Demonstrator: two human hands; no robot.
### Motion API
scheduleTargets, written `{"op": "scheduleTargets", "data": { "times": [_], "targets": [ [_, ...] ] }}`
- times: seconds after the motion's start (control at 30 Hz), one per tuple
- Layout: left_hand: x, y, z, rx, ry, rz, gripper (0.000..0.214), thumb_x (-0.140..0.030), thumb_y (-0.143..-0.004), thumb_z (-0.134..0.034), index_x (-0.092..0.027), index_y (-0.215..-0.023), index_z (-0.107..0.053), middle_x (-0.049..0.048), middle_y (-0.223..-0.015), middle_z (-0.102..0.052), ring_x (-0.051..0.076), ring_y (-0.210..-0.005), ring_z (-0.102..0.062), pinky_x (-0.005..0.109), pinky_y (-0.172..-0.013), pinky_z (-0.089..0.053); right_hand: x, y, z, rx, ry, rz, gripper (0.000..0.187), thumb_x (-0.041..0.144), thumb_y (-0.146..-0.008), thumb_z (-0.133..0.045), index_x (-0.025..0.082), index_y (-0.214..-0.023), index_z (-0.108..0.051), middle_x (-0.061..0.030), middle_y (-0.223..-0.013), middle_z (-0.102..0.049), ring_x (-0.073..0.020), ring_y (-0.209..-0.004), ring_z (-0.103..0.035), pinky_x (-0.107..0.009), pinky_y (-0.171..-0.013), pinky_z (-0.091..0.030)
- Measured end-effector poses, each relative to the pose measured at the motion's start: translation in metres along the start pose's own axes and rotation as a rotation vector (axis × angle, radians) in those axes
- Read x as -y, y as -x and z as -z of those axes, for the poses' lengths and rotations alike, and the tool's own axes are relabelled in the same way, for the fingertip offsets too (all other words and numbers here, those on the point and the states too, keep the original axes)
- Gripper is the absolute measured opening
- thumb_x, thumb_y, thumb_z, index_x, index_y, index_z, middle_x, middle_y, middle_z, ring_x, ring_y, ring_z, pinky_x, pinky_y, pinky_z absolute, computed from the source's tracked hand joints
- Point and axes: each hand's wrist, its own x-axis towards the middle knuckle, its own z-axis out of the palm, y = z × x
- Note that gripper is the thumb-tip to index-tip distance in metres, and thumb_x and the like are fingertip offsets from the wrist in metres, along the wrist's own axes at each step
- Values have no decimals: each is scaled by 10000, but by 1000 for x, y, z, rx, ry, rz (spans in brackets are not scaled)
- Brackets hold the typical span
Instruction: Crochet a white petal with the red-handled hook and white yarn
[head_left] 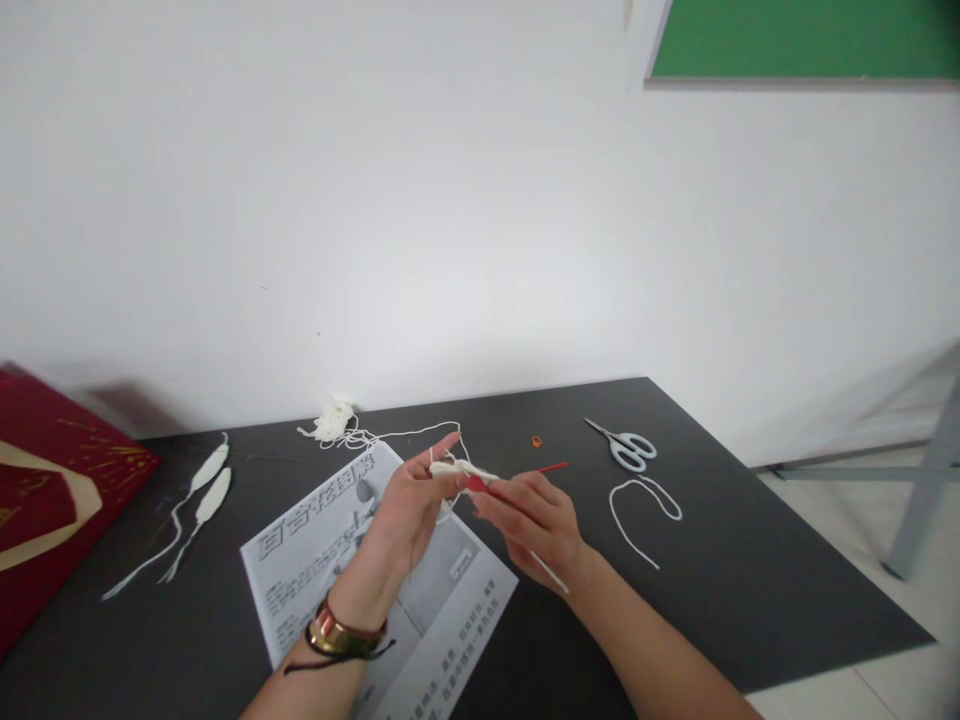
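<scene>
Close together over the sheet's right side, my two hands work on a small piece of white crochet (448, 467). My left hand (412, 505) pinches this piece between thumb and fingers, with white yarn running over its raised index finger. A red crochet hook (478, 484) is gripped in my right hand (536, 520); its tip is hidden at the crochet, and a thin red shaft shows beyond the knuckles. Below the right hand a white yarn tail (551, 573) hangs out. The working yarn leads back to a loose heap of white yarn (334, 420) by the wall.
A printed pattern sheet (300, 580) lies under the left arm. Two finished white petal-shaped pieces (214, 497) with tails rest at left, beside a red bag (45, 500). Scissors (628, 449), a cut yarn strand (667, 500) and an orange stitch marker (536, 441) lie right on the black table (735, 560).
</scene>
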Motion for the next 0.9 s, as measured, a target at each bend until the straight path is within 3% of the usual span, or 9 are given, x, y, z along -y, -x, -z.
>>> {"op": "scheduleTargets", "data": {
  "times": [0.07,0.23,0.37,0.63,0.9],
  "targets": [
    [-8,0,3,61,-4,43,694,-80,-636,-744,-100,-1283,-493,13,-696,-694,96,-630,-599,244,-727,-414,0,-4,3,-49,-82,-96,414,37,-813,-538,252,-1160,-609,-77,-985,-702,-179,-792,-615,-331,-682,-514],
    [-20,3,10,116,-82,32,683,-81,-628,-756,-155,-1266,-525,0,-711,-687,103,-660,-605,234,-725,-404,1,-14,9,-146,-441,-491,198,139,-817,-604,258,-935,-709,-43,-827,-673,-143,-658,-600,-266,-545,-505],
    [-24,5,17,183,-159,42,668,-97,-631,-760,-193,-1255,-542,-22,-694,-649,95,-637,-584,220,-665,-388,1,-20,13,-201,-632,-625,117,187,-798,-635,241,-849,-726,-35,-780,-667,-114,-535,-549,-236,-437,-450],
    [-30,9,22,259,-188,54,617,-94,-645,-744,-229,-1223,-577,-38,-715,-575,74,-617,-522,213,-609,-370,-4,-24,25,-209,-736,-685,69,233,-780,-657,228,-792,-725,-30,-715,-667,-111,-480,-530,-247,-417,-418],
    [-34,12,23,383,-101,184,627,-54,-617,-723,-170,-1218,-585,-16,-658,-612,68,-577,-503,198,-590,-375,-12,-18,32,-140,-821,-679,70,254,-779,-664,231,-808,-724,-35,-716,-647,-133,-537,-528,-246,-420,-408]
  ]
}}
